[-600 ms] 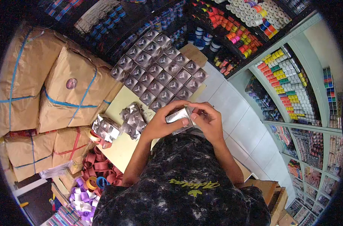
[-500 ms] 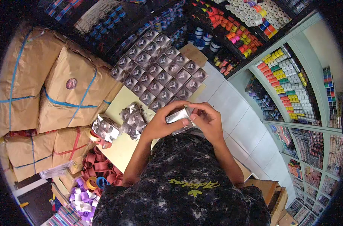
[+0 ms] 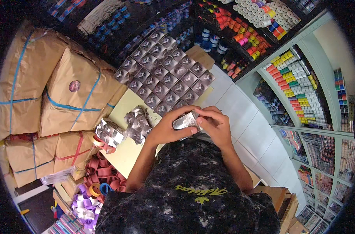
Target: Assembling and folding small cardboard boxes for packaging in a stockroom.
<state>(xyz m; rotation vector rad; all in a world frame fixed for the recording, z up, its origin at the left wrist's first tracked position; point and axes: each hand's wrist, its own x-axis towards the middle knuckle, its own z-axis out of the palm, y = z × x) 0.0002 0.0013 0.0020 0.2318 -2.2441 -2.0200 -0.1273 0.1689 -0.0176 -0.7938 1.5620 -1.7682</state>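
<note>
In front of my chest, my left hand [image 3: 164,128] is wrapped round a small silvery box [image 3: 185,121], its thumb lying along the near side. At the box's right end, my right hand [image 3: 217,126] pinches the edge with thumb and fingertips. Just beyond my hands, many small dark-and-silver boxes [image 3: 168,80] stand packed in rows on a pale yellow table [image 3: 121,158]. Left of my left forearm lie a bunch of silvery folded cartons [image 3: 137,126] and another shiny bunch [image 3: 108,133].
Brown paper parcels [image 3: 70,91] tied with straps are piled at the left. Red plastic rings [image 3: 103,167] and purple-and-white ones [image 3: 85,204] lie below them. Shelves of coloured spools [image 3: 298,87] line the right, beyond a white tiled floor [image 3: 243,124]. A wooden crate [image 3: 277,199] stands at lower right.
The silvery box has turned slightly between my hands, so its patterned face shows more. Both hands stay in nearly the same place.
</note>
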